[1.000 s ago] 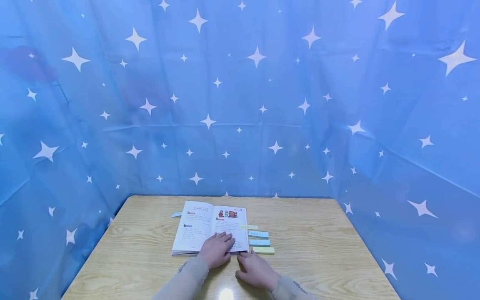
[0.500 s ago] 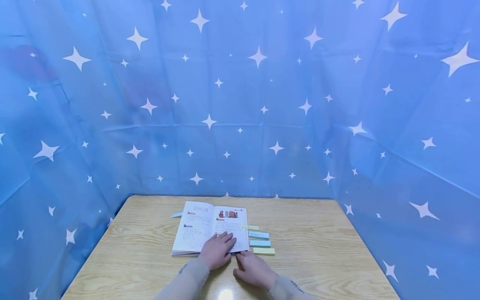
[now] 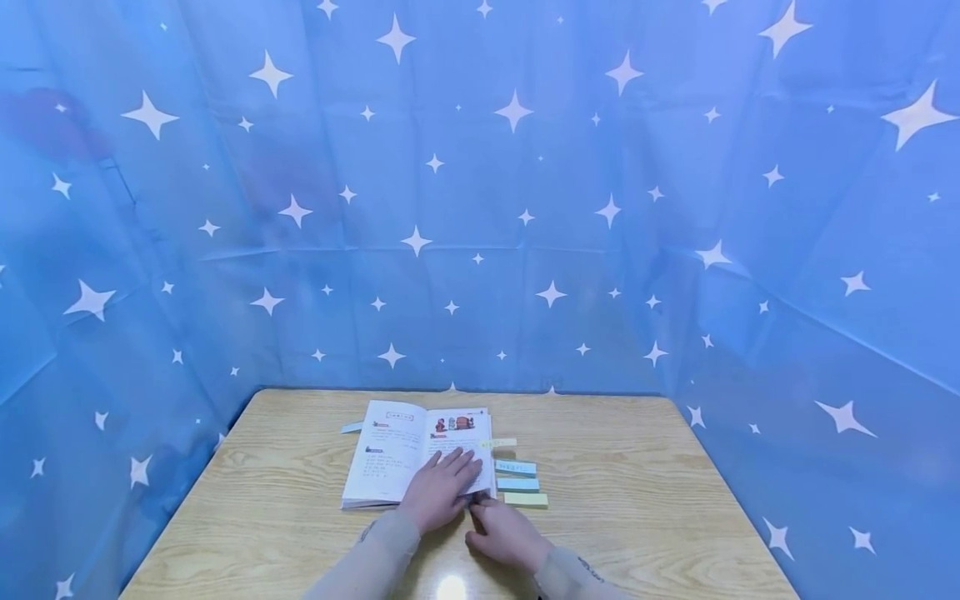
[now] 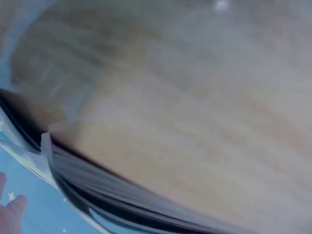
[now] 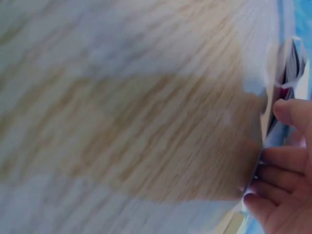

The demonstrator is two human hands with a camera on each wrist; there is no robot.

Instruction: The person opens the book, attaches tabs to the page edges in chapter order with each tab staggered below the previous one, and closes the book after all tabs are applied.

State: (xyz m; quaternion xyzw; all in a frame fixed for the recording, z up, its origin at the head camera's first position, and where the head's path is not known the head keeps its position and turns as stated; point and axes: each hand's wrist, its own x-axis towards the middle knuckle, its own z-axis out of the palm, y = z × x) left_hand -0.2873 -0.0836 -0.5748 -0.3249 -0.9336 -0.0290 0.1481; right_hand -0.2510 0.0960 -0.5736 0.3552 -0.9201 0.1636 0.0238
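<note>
An open book (image 3: pixel 390 475) with printed text and a small coloured picture lies on the table. My left hand (image 3: pixel 441 487) rests palm down over the lower part of the right-hand page, fingers spread toward the back. At the book's lower right corner, my right hand (image 3: pixel 506 533) holds the edge with bent fingers. In the right wrist view, the thumb tip is beside the fanned pages (image 5: pixel 292 63) and the other fingertips (image 5: pixel 253 201) meet the lower edge. Page edges (image 4: pixel 112 183) show loosely stacked in the left wrist view. The left hand's palm is hidden.
Yellow and blue sticky tabs (image 3: pixel 517 483) stick out past the book's right side, and a pale blue tab (image 3: pixel 352 427) past its left. Around the wooden table (image 3: pixel 637 500) hangs a blue curtain (image 3: pixel 480 208) with white stars.
My left hand has slid a little forward and right across the page. The right page's lower edge has shifted back with its upper yellow tab, while the right hand stays at the corner.
</note>
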